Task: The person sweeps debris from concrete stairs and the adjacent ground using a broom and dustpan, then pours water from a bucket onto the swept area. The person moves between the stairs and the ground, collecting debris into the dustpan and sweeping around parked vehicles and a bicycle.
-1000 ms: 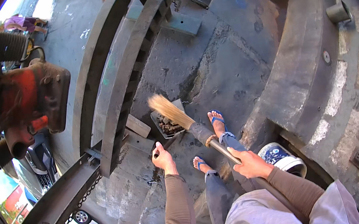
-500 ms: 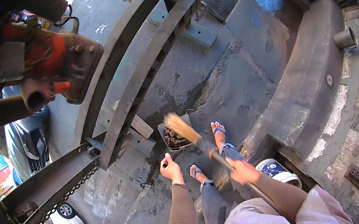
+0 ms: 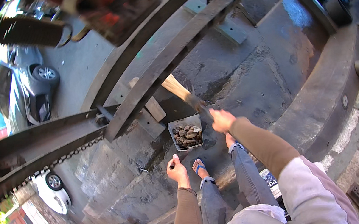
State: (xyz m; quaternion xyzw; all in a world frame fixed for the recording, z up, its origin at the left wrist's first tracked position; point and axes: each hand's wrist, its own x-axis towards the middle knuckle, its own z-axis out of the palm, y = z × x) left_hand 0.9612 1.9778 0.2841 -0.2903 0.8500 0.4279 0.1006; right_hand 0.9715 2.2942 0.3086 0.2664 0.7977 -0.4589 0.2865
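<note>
Here, the broom (image 3: 192, 100) slants above the concrete floor (image 3: 241, 89), its straw bristles pointing away from the person, just beyond a pale grey pan (image 3: 185, 122). Whether the bristle tips touch the floor or the beam edge near them, I cannot tell. The right hand (image 3: 223, 120) is wrapped firmly round the broom's stick. In the pan lies a heap of brown lumps (image 3: 187, 136). On its near side, the left hand (image 3: 178, 172) has its fingers closed round a dark handle (image 3: 172, 167), thumb uppermost.

Close by the hands are the person's feet: the left foot (image 3: 200, 168) wears a blue flip-flop, while the right foot (image 3: 230, 139) is partly covered by the forearm. Left of the pan lie a wooden block (image 3: 155, 109) and a metal plate (image 3: 150, 124), near a long curved-looking steel beam (image 3: 176, 57). Farther out, a chain (image 3: 78, 149) hangs along another beam, a blurred red machine part (image 3: 113, 10) juts in above, and a dark car (image 3: 29, 83) and a white car (image 3: 52, 191) stand at the left.
</note>
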